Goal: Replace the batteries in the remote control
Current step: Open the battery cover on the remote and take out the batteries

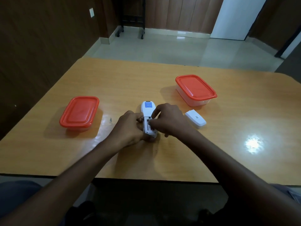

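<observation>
Remote control (148, 111): lies face down on the table (114, 82), in the middle, straight ahead of the person, between both hands.
Long axis: runs away from the person, the end with the blue label far, the open battery bay (147, 124) at the near end.
Left hand (130, 126): curled round the near left side of the remote control and gripping it, holding it steady.
Right hand (167, 121): comes in from the right, fingertips bent down into the battery bay; it seems to pinch something small there, probably a battery, but the thing itself is too small and shaded to make out.
Nearer hand: both touch the remote control; the right one is over the bay, so the next move is likely its own.
Battery cover (195, 119): white piece lying on the table just right of the right hand, apart from the remote control.
Boxes: one red-lidded box (79, 111) well to the left, another red-lidded box (195, 88) to the far right, both closed.
Hidden: the inside of the bay, mostly covered by fingers; whether any batteries sit in it cannot be told; the contents of the boxes do not show.
</observation>
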The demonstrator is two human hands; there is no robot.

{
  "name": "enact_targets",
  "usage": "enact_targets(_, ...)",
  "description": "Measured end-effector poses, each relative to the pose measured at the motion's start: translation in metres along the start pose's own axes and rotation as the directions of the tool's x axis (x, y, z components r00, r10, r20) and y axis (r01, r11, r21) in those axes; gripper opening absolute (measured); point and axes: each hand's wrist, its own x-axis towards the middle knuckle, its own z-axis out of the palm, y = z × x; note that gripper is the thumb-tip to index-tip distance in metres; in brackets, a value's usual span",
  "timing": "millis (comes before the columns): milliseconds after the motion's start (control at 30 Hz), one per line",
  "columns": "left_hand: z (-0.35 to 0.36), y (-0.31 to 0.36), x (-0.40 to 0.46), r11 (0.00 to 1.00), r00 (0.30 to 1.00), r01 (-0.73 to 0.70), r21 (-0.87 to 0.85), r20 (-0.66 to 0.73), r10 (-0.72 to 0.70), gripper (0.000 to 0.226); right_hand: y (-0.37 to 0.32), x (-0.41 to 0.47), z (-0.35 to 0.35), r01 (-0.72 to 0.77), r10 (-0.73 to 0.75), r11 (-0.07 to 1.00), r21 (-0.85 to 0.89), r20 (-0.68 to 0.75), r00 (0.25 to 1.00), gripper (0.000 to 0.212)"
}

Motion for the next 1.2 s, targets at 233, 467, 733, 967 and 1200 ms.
enact_targets(233, 0.001, 0.001, 0.002, 1.000, 1.000, 0.009, 0.000, 0.028, -0.009, 0.050, -0.010, -0.006, 0.007, -0.033, 0.025, 0.991, -0.132, -0.062, 0.998, 0.033)
enact_targets(467, 0.000, 0.004, -0.002, 1.000, 1.000, 0.015, -0.004, 0.026, -0.015, 0.038, -0.015, -0.008, 0.008, 0.048, -0.074, 0.980, -0.195, -0.124, 0.989, 0.052)
enact_targets(733, -0.001, 0.006, -0.001, 0.999, 0.999, 0.032, -0.003, 0.020, -0.032, 0.056, -0.004, -0.005, 0.007, 0.073, -0.106, 0.973, -0.217, -0.144, 0.984, 0.025)
enact_targets(967, 0.003, 0.006, -0.003, 0.997, 0.998, 0.066, 0.027, -0.016, -0.066, 0.073, 0.049, 0.001, -0.016, 0.052, -0.086, 0.987, -0.154, -0.221, 0.972, 0.016)
enact_targets(1200, 0.007, 0.008, -0.005, 0.996, 0.995, 0.091, 0.016, -0.036, -0.091, 0.057, 0.064, -0.004, -0.015, 0.212, -0.251, 0.946, -0.245, -0.142, 0.958, 0.017)
